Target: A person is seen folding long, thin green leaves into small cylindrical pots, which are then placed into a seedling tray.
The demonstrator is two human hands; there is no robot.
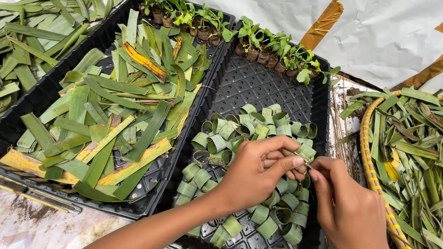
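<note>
Both hands meet over the right-hand black plastic seedling tray [274, 85], close to its right rim. The left hand [252, 176] and right hand [349, 211] pinch a small rolled green leaf ring [305, 153] between fingertips, both closed on it; which way its opening faces I cannot tell. Beneath lies a heap of rolled green leaf rings [249, 131]. Bare tray floor shows behind, up to the row of small seedlings [279, 51]. The left-hand black tray of cut green leaf strips [117, 115] sits alongside.
</note>
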